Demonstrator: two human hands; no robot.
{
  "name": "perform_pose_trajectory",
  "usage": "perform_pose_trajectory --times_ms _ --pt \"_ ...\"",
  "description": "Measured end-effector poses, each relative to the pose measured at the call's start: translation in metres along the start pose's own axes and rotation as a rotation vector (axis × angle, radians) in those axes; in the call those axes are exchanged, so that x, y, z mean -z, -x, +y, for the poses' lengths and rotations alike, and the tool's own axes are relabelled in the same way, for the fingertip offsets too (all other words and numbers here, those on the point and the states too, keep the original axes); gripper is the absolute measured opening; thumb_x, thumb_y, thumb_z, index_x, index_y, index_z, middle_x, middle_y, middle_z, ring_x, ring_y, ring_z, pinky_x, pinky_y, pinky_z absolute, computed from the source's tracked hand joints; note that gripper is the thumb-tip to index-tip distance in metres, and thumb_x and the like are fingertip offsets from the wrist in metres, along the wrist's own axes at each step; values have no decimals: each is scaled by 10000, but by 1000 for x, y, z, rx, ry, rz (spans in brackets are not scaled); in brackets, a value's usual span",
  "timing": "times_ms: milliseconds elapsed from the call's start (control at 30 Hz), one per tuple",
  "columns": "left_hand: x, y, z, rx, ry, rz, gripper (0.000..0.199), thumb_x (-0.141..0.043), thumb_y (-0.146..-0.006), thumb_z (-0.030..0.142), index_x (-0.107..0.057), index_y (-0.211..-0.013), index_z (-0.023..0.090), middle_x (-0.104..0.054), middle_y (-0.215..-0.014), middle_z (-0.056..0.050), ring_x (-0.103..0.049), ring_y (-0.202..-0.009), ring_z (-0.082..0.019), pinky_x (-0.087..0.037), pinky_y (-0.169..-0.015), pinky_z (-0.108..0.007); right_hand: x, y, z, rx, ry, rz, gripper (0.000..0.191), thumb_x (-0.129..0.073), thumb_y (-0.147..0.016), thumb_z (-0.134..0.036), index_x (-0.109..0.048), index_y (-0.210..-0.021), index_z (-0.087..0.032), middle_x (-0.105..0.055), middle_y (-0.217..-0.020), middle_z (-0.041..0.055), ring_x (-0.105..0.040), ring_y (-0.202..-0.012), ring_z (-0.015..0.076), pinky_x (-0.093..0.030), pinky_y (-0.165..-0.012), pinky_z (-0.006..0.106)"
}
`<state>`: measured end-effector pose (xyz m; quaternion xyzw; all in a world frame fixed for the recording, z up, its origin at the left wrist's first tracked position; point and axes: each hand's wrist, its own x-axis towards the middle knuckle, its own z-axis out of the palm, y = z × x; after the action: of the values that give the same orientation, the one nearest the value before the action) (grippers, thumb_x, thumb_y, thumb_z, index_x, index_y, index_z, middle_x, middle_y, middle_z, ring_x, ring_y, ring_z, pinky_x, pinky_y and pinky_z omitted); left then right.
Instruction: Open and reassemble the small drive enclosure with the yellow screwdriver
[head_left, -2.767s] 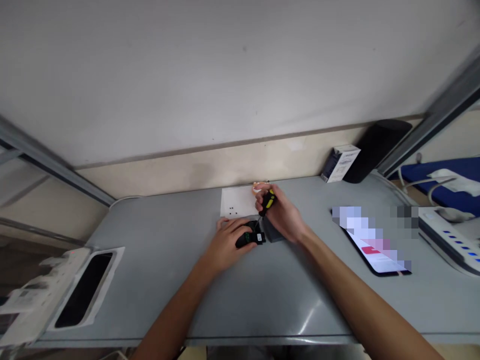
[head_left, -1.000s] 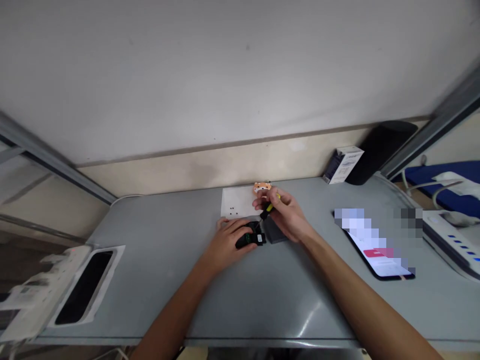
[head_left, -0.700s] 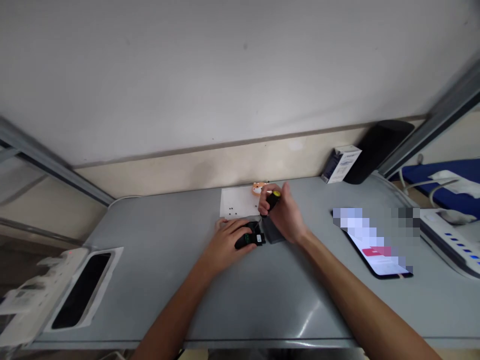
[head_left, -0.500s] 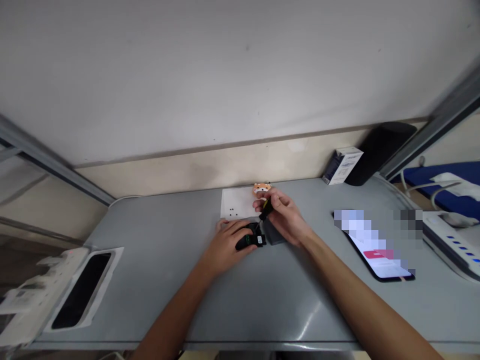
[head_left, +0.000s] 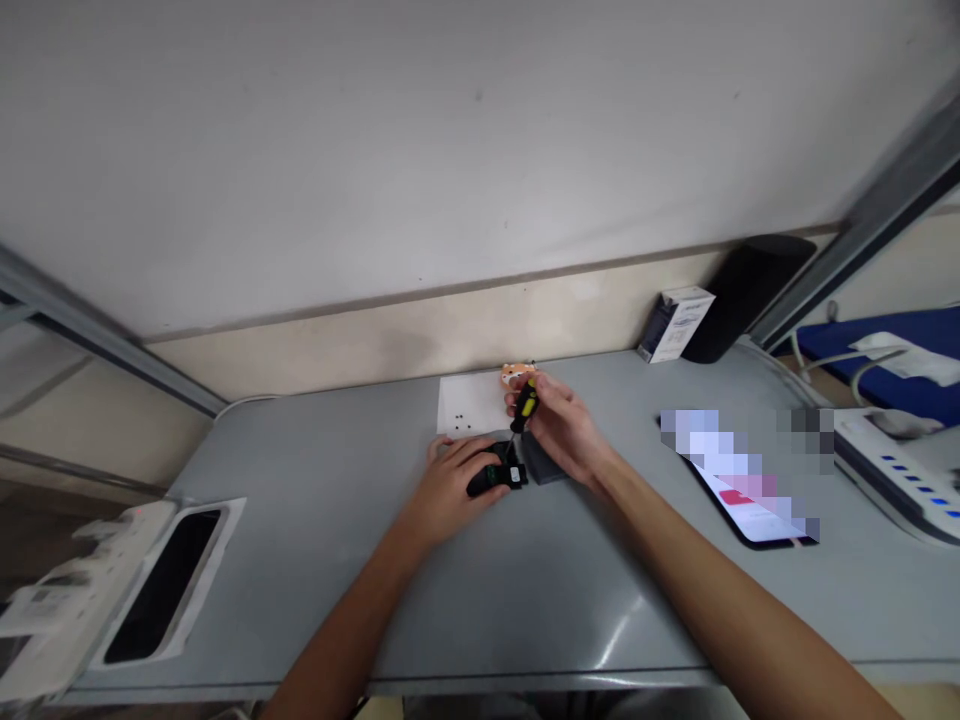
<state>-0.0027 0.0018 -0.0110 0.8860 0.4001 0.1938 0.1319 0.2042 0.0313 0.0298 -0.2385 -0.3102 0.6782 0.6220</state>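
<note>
My left hand (head_left: 455, 480) is closed around a small black device (head_left: 487, 480) with a bit of green and a white label, pressing it on the grey desk. In my right hand (head_left: 559, 420) a black and yellow screwdriver (head_left: 526, 405) is gripped by the fingers, its shaft slanting down to the device. Whether the tip sits in a screw is too small to tell. A dark grey flat piece (head_left: 544, 462) lies under my right hand. Behind, several tiny black screws (head_left: 460, 417) rest on a white paper (head_left: 476, 400).
An orange dog-faced item (head_left: 516, 375) sits at the paper's back edge. To the right are a lit phone (head_left: 739, 490), a white power strip (head_left: 900, 480), a small box (head_left: 677, 325) and a black cylinder (head_left: 750, 295). On the left lies a dark phone (head_left: 165, 585).
The screwdriver has turned more upright in my right hand, showing more of its yellow handle. My left hand keeps its hold on the device. The whole view has shifted slightly.
</note>
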Motion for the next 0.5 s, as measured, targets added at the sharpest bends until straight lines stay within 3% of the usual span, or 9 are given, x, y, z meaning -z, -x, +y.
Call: perform_pose_trajectory --times_ms 67,133,200,267,367,500 --pt "1 0 0 5 -1 -2 188 -686 -1002 395 -710 -1137 265 -698 -1403 -70 -651 -1262 -271 -355 -1156 -487 0 1 3 32 48 16 485 -960 -649 -464 -554 -775 -232 -666 -868 -15 -637 -747 140 -498 -680 282" --pt "1 -1 0 6 -3 -3 192 -694 -996 399 -711 -1132 264 -700 -1400 -72 -650 -1265 -276 -359 -1153 -491 -2 1 6 57 102 26 533 -954 -672 -428 -463 -769 -244 -576 -707 -69 -551 -605 102 -439 -590 252" --pt "2 -1 1 5 0 -8 203 -701 -992 397 -707 -1145 264 -696 -1405 -73 -649 -1269 -277 -363 -1147 -489 -4 1 6 92 140 31 525 -904 -745 -480 -431 -773 -254 -421 -598 -104 -402 -504 84 -361 -514 238" --pt "1 -1 1 2 6 -8 211 -707 -990 390 -702 -1160 264 -691 -1412 -74 -652 -1265 -273 -368 -1142 -482 -5 0 5 103 124 5 458 -792 -829 -602 -499 -792 -253 -369 -589 -91 -347 -501 95 -346 -495 252" --pt "0 -1 1 5 10 3 198 -715 -986 375 -705 -1145 258 -698 -1398 -72 -653 -1263 -274 -367 -1143 -484 -2 -1 0 28 40 -50 406 -706 -871 -634 -653 -872 -232 -488 -667 -31 -466 -590 124 -445 -570 286" --pt "0 0 1 5 7 0 193 -716 -986 371 -707 -1142 257 -703 -1387 -69 -651 -1265 -276 -365 -1144 -488 3 0 -6 -15 33 -41 361 -883 -733 -496 -665 -815 -220 -655 -898 16 -632 -789 153 -529 -742 311"
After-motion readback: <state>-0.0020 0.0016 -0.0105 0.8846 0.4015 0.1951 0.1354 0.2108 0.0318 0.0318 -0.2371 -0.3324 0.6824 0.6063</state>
